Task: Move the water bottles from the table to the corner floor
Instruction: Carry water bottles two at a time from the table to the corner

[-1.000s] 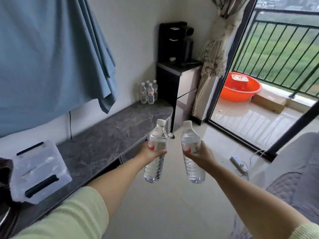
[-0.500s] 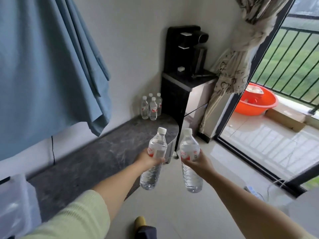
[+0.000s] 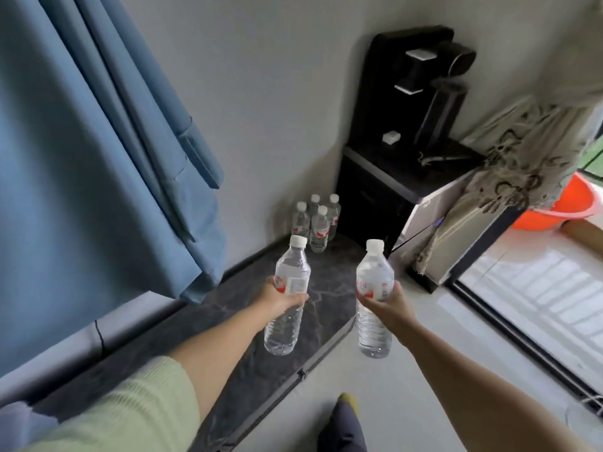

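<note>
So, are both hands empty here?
No: the left hand and right hand each grip a clear plastic water bottle upright.

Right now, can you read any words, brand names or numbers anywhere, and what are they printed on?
None can be read.
Label on the left bottle: red and white, print too blurred.
Label on the right bottle: red mark, too blurred.
Labels on the four bottles in the corner: too small.

Two clear, white-capped water bottles with red-and-white labels are held upright at mid-frame: the left bottle [image 3: 287,296] tilted slightly, the right bottle [image 3: 374,298] near vertical. Four more bottles [image 3: 317,223] are clustered upright above them, by the wall corner.
</note>
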The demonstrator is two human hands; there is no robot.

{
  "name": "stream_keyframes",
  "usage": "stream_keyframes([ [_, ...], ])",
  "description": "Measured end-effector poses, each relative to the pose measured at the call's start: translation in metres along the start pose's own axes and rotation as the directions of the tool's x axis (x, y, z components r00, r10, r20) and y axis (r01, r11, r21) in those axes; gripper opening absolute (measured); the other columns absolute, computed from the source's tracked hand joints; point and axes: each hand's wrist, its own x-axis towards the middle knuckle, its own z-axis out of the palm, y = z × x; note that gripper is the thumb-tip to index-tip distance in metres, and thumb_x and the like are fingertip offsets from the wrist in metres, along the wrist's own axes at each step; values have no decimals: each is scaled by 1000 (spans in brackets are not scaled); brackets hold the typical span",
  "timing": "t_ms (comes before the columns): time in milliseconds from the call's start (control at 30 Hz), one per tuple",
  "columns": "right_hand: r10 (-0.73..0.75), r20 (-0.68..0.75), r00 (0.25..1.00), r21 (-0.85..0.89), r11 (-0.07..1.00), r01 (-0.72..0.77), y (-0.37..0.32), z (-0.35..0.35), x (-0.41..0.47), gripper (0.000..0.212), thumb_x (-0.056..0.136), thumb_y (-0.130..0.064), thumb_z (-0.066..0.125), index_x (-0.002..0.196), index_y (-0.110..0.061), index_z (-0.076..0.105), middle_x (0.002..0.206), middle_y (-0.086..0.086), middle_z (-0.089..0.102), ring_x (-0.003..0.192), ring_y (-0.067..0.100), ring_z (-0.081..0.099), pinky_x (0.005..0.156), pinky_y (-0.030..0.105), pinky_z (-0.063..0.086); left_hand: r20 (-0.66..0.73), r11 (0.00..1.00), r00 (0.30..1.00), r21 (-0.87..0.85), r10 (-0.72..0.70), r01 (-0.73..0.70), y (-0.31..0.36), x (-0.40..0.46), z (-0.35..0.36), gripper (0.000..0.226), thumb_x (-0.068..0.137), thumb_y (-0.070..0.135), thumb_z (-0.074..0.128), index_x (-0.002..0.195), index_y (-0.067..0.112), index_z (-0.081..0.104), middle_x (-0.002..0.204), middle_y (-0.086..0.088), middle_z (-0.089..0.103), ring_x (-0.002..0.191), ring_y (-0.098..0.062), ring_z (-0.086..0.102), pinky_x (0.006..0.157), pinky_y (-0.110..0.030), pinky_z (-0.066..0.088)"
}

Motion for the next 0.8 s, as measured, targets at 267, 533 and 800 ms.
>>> stream_keyframes([
  [267, 36, 19, 999, -99, 995, -34, -38, 16, 120, 63, 67, -38, 84, 117, -22, 49, 98, -1, 66, 90, 20, 64, 80, 37, 53, -68, 995, 994, 38, -85, 88, 20, 113, -2, 60, 58, 49, 86, 102, 29, 50, 104, 5, 64, 98, -20, 63, 92, -38, 51],
  [533, 123, 130, 984, -160, 982, -102, -26, 42, 287, 68, 66, -45, 81, 123, -25, 50, 103, -5, 64, 96, 20, 63, 85, 38, 52, -113, 972, 970, -124, -215, 201, 18, 249, 25, 61, 62, 36, 86, 113, 26, 53, 102, 7, 68, 96, -16, 65, 90, -39, 52],
  [800, 170, 46, 984, -38, 985, -169, 12, 94, 377, 61, 74, -25, 83, 125, -29, 49, 101, -6, 64, 88, 16, 61, 78, 28, 44, -242, 919, 928, -344, -285, 193, -7, 365, 37, 68, 65, 18, 88, 122, 19, 53, 113, -3, 67, 103, -24, 65, 93, -46, 52],
])
